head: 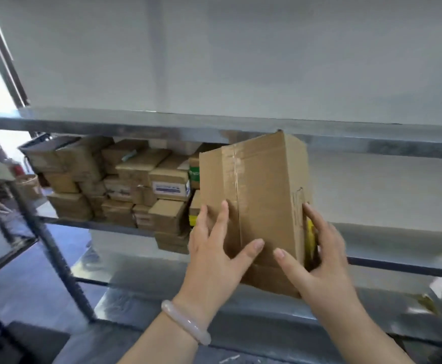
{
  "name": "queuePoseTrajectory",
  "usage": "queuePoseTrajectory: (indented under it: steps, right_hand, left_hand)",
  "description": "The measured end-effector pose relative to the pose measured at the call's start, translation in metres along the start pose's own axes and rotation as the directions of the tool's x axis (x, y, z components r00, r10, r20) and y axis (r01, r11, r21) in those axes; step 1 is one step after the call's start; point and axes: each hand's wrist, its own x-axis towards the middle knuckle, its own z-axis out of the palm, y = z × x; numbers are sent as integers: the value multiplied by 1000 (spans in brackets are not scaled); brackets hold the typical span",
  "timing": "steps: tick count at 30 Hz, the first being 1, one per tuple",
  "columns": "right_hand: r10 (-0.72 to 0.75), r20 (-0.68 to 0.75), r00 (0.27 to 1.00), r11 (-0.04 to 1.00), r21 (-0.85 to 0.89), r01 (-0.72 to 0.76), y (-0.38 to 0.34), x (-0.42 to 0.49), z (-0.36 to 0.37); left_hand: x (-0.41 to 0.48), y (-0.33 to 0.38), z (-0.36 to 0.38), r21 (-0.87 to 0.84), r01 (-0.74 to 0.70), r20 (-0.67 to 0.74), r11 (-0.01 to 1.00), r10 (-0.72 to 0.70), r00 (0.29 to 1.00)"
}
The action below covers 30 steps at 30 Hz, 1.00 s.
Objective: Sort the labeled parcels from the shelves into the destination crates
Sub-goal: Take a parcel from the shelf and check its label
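Cardboard parcel (262,185) upright, 6 to 12 o'clock; left hand (214,248) presses straight-fingered at 8, right hand (322,258) clamps at 4

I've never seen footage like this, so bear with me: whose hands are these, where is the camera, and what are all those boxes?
No machine here: a person wears one camera on the head, looking down at their own hands. The left hand, with a bracelet on its wrist, lies flat on the front of a tall cardboard box; the right hand wraps round its right side. Together they hold it up before metal shelving. At the left, smaller parcels are stacked on it.
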Motion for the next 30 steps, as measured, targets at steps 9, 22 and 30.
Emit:
queuePoseTrajectory:
  steps: [9,22,30]
  right_hand:
    - [-302,523,797,941,31,336,-82,-27,145]
    - [-530,780,333,847,470,248,-147,-10,327]
    - [-586,779,225,806,531,260,-169,47,423]
  left_hand:
    - [-60,-90,-144,-622,228,-104,749,-368,924]
    - [-68,-181,-265,-628,219,-372,747,-536,758]
    - [-42,-238,-312,-658,163,-532,735,-607,591]
